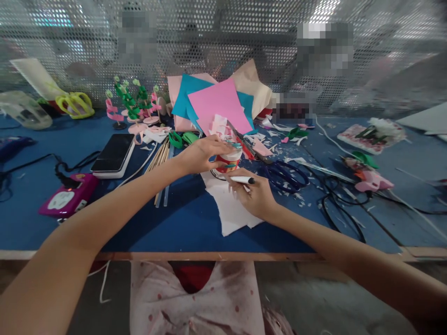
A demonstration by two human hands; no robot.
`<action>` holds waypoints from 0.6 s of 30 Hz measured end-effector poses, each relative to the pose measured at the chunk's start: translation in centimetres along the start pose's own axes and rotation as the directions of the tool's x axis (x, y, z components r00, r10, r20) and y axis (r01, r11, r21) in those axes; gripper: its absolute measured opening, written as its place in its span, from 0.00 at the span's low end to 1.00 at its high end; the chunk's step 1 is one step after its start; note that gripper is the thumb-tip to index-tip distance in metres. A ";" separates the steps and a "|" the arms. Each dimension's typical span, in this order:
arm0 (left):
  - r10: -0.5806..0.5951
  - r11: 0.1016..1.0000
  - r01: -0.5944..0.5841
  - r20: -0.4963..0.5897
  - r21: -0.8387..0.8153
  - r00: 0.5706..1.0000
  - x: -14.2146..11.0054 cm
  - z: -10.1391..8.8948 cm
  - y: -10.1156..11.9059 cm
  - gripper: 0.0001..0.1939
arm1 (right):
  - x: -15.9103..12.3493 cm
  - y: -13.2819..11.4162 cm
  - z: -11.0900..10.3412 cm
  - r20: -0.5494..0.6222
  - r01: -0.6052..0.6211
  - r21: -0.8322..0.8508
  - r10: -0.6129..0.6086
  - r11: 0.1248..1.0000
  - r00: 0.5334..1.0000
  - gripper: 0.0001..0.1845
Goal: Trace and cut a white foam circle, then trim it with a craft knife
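Observation:
My left hand [200, 153] is closed over a small red and white cup [233, 161], its fingers across the top and near side. The cup stands on white paper [232, 209], and a dark curved line shows by its base. Between the fingers of my right hand [256, 197] is a white marker pen [240, 179] with a black end. Its tip sits low beside the cup, hidden by my fingers. Just right of the cup lie large scissors [286, 176] with dark blue handles.
Coloured paper sheets [221, 104] lean behind the cup. Wooden sticks [159, 156], a phone-like device [113, 153] and a purple power socket [70, 195] lie to the left, with small paper flower stands [134, 104] farther back. Paper scraps and black cables [337, 197] cover the right side.

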State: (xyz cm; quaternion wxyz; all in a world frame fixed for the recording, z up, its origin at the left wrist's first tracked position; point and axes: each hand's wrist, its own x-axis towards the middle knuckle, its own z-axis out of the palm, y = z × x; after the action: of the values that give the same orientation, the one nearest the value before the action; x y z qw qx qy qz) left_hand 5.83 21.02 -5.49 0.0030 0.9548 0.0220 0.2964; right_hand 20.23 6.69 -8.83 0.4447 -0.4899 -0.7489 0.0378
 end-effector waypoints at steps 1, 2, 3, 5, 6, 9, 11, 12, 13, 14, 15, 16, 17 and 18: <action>0.000 1.000 0.000 0.004 0.001 1.000 0.0 0.0 0.0 0.17 | 0.0 0.0 0.1 0.007 0.002 -0.001 -0.002 1.000 1.000 0.10; -0.002 1.000 0.002 0.007 0.002 1.000 0.0 0.0 0.1 0.17 | 0.0 0.1 0.1 0.015 0.001 -0.002 -0.001 1.000 1.000 0.10; -0.005 1.000 0.005 0.007 0.003 1.000 0.0 -0.1 0.1 0.17 | 0.1 0.1 0.1 0.022 -0.006 -0.006 0.006 1.000 1.000 0.10; -0.010 1.000 0.010 0.006 -0.004 1.000 -0.1 -0.1 0.2 0.17 | 0.1 0.1 0.2 0.029 -0.022 -0.028 0.022 0.999 0.999 0.10; -0.011 1.000 0.011 0.007 -0.008 1.000 -0.1 -0.2 0.2 0.17 | 0.1 0.1 0.3 0.031 -0.025 -0.045 0.026 0.999 0.999 0.10; -0.021 1.000 0.022 0.017 -0.019 1.000 -0.1 -0.2 0.2 0.18 | 0.0 0.3 0.5 0.019 0.001 -0.090 0.001 0.996 1.000 0.09; -0.028 0.999 0.028 0.026 -0.024 0.999 0.0 -0.2 0.2 0.18 | -0.1 0.4 0.5 0.025 0.021 -0.105 -0.018 0.994 1.000 0.09; -0.029 0.999 0.030 0.029 -0.027 0.999 0.0 -0.2 0.2 0.19 | -0.1 0.5 0.5 0.034 0.025 -0.113 -0.021 0.993 0.999 0.09; -0.029 0.999 0.030 0.031 -0.031 0.999 0.0 -0.2 0.2 0.19 | -0.1 0.5 0.5 0.041 0.027 -0.122 -0.022 0.992 0.999 0.09; -0.027 0.999 0.028 0.031 -0.035 0.999 0.0 -0.2 0.2 0.19 | -0.1 0.5 0.5 0.046 0.033 -0.133 -0.027 0.991 0.999 0.09; -0.025 0.999 0.026 0.029 -0.037 0.999 0.0 -0.1 0.2 0.19 | -0.1 0.5 0.6 0.045 0.045 -0.143 -0.039 0.989 0.998 0.09; -0.020 0.999 0.021 0.027 -0.037 0.999 0.0 -0.2 0.2 0.18 | -0.1 0.5 0.6 0.037 0.066 -0.149 -0.061 0.987 0.997 0.09; -0.015 0.999 0.016 0.022 -0.037 1.000 0.0 -0.2 0.2 0.18 | 0.0 0.5 0.7 0.026 0.093 -0.148 -0.090 0.985 0.996 0.09; -0.010 0.999 0.010 0.019 -0.034 1.000 0.0 -0.2 0.2 0.18 | 0.0 0.4 0.7 0.014 0.119 -0.144 -0.119 0.982 0.993 0.09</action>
State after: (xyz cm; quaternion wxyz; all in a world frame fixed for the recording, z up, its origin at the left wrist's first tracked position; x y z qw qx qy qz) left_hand 5.70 20.80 -5.37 0.0211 0.9572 0.0217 0.2879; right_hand 20.01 7.18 -9.52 0.4074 -0.4751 -0.7788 -0.0419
